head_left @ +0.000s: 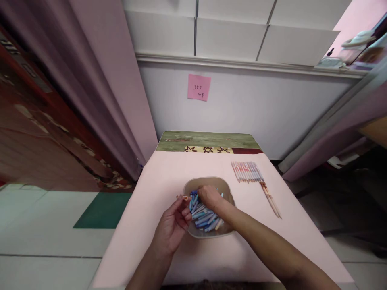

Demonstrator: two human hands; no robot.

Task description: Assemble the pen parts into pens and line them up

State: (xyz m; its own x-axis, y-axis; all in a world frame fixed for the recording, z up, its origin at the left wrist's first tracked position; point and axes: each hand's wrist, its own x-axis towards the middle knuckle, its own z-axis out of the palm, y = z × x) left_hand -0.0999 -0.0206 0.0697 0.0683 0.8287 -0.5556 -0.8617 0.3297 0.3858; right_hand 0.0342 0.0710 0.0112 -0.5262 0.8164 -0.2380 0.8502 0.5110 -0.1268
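Observation:
A short peach-orange pen cap [182, 197] is pinched between the thumb and fingers of my left hand [173, 223], just outside the left rim of a plastic bowl [229, 192]. Inside the bowl lie many loose pen caps [205, 215], mostly blue, some whitish and a few peach. My right hand [210, 196] reaches into the far side of the bowl, its fingers curled down among the caps. The fingertips are largely hidden, so what they grip cannot be made out.
A row of slim pens [247, 172] lies side by side at the table's right. Nearer me, a couple of peach-coloured pens [271, 200] lie slanted. A pink cloth [145, 241] covers the table [208, 139], which stands against a wall bearing a pink note [198, 87].

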